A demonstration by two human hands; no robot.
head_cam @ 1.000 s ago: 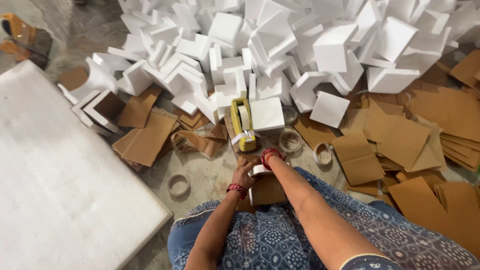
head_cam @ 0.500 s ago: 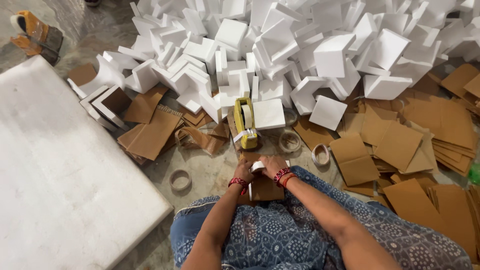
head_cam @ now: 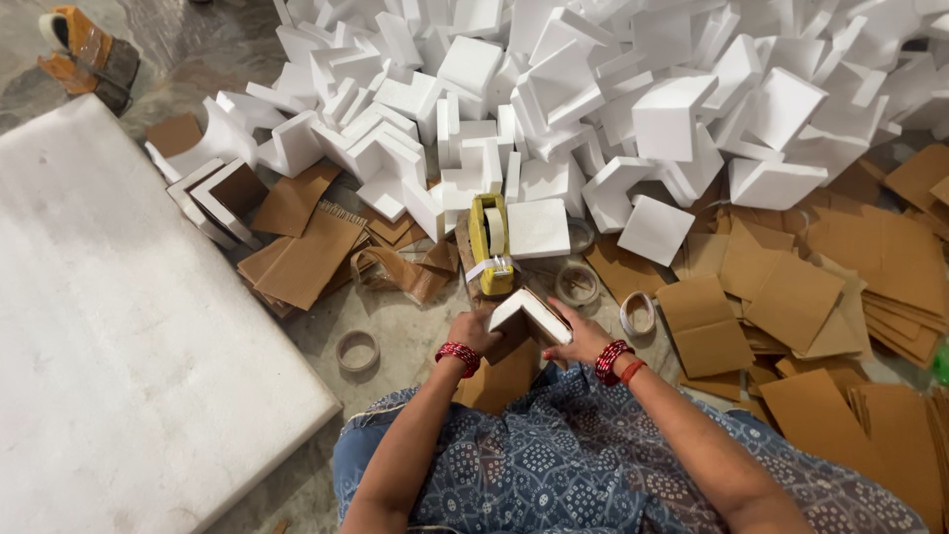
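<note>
Fingers of the left hand (head_cam: 473, 331) curl around the left end of a white foam corner piece backed with brown cardboard (head_cam: 529, 316), and the right hand (head_cam: 585, 341) grips its right end. Both hands hold this piece up just above the person's lap, over the grey stone floor (head_cam: 415, 326). Red bangles (head_cam: 458, 357) sit on both wrists. Just past the piece stands a yellow tape dispenser (head_cam: 491, 242) on the floor. Behind it lies a big heap of white foam corner pieces (head_cam: 593, 99). Flat brown cardboard squares (head_cam: 791, 297) are spread toward the right edge of the floor. A big white foam slab (head_cam: 119, 366) lies at the left edge. Empty tape rings (head_cam: 357, 350) rest near the hands
</note>
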